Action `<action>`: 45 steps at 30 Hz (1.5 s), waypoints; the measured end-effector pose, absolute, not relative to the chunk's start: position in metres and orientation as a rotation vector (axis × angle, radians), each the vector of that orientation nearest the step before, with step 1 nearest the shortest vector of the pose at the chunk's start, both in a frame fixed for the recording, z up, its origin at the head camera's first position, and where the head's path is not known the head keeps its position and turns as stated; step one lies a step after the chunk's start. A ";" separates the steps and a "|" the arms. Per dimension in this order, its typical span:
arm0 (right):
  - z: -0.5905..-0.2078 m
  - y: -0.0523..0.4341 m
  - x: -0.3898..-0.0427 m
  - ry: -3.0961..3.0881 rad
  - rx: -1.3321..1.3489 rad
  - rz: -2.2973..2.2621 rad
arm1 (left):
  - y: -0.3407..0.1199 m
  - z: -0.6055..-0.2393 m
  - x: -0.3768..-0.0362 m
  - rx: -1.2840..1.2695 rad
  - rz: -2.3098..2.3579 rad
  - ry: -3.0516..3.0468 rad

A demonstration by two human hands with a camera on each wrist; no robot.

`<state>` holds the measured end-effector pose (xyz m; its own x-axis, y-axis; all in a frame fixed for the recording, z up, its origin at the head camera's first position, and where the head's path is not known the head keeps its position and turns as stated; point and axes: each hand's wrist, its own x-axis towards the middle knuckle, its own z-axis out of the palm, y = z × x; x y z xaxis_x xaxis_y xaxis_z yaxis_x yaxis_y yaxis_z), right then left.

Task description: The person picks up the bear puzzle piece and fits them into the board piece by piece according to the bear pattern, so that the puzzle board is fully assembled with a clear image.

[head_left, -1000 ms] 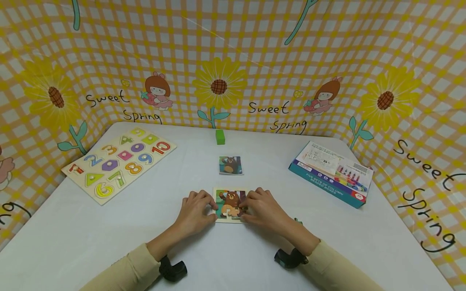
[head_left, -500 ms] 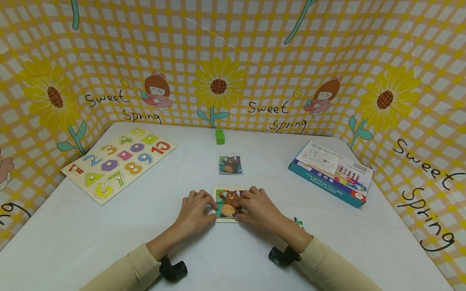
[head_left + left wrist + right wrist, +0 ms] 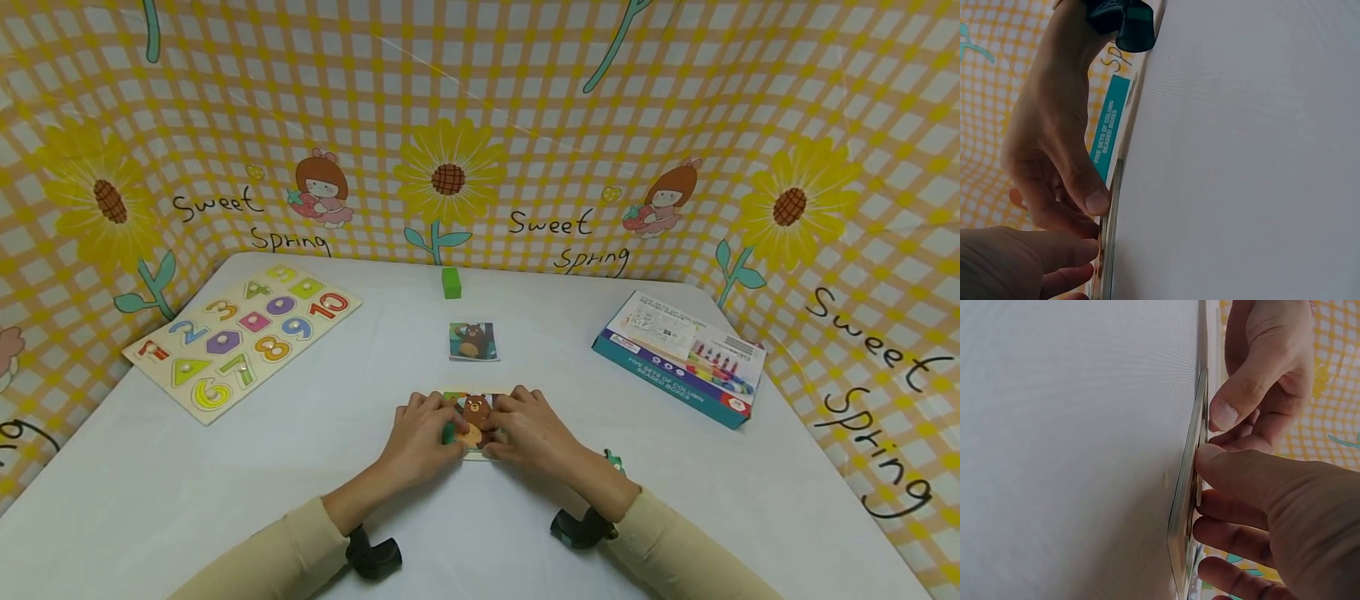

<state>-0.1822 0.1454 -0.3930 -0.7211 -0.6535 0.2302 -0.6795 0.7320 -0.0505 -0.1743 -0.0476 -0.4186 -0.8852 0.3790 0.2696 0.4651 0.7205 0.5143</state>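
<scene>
A small square bear puzzle lies flat on the white table, near its front edge. My left hand covers its left part, fingers bent over the top and thumb at the near edge. My right hand holds the right part the same way. In the right wrist view the puzzle shows edge-on, with my right hand laying fingertips on it and the left hand putting its thumb against the rim. The left wrist view shows my left hand and right hand meeting at the puzzle.
A small bear picture card lies just beyond the puzzle, and a green block stands farther back. A wooden number board lies at the left. A teal and white box sits at the right. Patterned cloth walls surround the table.
My left hand has slid right onto the puzzle and now covers its left side. The right hand has shifted slightly left. The bear's lower part is now hidden under the fingers.
</scene>
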 end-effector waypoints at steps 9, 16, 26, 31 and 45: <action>-0.394 0.147 -0.181 -2.736 1.050 0.228 | -0.044 -0.420 -0.174 -0.674 -0.857 -2.787; -0.394 0.146 -0.181 -2.739 1.053 0.259 | -0.044 -0.418 -0.173 -0.670 -0.849 -2.795; -0.396 0.149 -0.180 -2.721 1.027 0.280 | -0.044 -0.419 -0.174 -0.677 -0.862 -2.782; -0.392 0.161 -0.178 -2.739 0.941 0.326 | -0.044 -0.420 -0.173 -0.673 -0.876 -2.769; -0.372 0.238 -0.159 -2.859 0.764 0.454 | -0.043 -0.420 -0.173 -0.674 -0.891 -2.761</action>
